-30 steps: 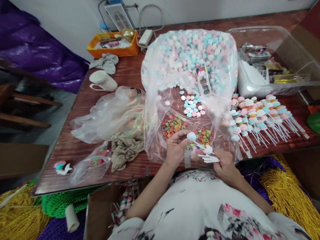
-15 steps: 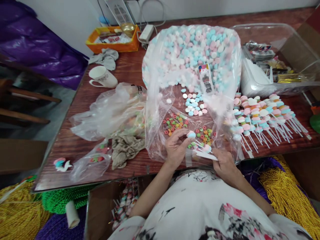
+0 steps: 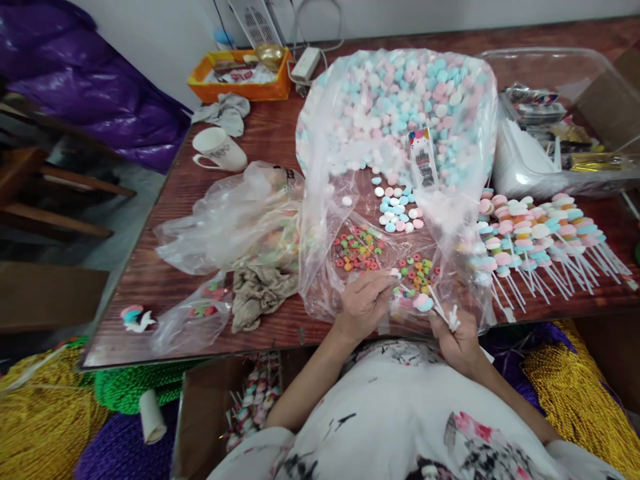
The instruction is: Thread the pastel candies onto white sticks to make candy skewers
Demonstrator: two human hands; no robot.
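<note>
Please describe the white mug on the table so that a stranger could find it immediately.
Start from the big clear bag of pastel candies on the wooden table. Look to its left, past the crumpled plastic bags. There lies the white mug, the only cup, with dark lettering.

Glossy, red-brown wood-grain counter [image 3: 165, 220]. Thin, clear, crinkled plastic bag [image 3: 320, 220], shiny where light hits. Matt, chalky pastel candy discs [image 3: 397, 213] on smooth white plastic sticks [image 3: 550, 280]. Glazed white ceramic mug [image 3: 220, 150]. Crumpled, matt beige cloth [image 3: 263, 293]. Bright orange plastic tray [image 3: 240, 87]. Shiny purple sheeting [image 3: 90, 100].
</note>
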